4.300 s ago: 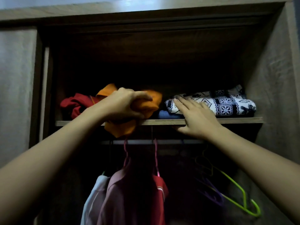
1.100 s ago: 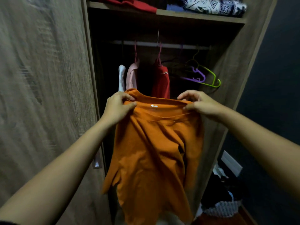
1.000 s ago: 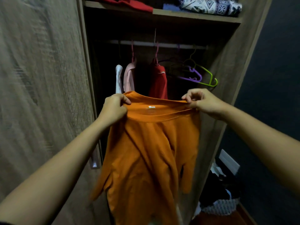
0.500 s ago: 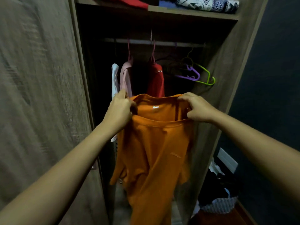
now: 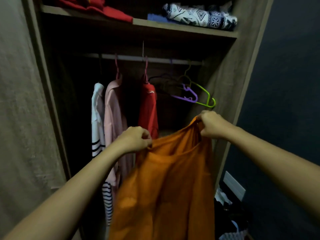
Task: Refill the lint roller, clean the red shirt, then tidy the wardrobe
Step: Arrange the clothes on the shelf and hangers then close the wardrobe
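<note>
The open brown wooden wardrobe [image 5: 242, 66] fills the centre and left of the frame. A loose orange fabric shirt [image 5: 166, 187] hangs in the lower centre, held up by its top edge. The left hand [image 5: 135, 139] pinches the cloth at centre; the right hand [image 5: 211, 124] grips a bunched fold higher, right of centre. Behind, on the metal rail [image 5: 129, 58], a red hanging shirt [image 5: 148, 108] sits near a pale pink shirt [image 5: 112, 118] and a white striped shirt [image 5: 97, 110]. On the top shelf [image 5: 173, 26] lie a crumpled red garment [image 5: 110, 12] and a black-and-white patterned cloth [image 5: 199, 16]. A purple plastic hanger [image 5: 188, 96] and a green plastic hanger [image 5: 206, 97] hang bare at the rail's right end
</note>
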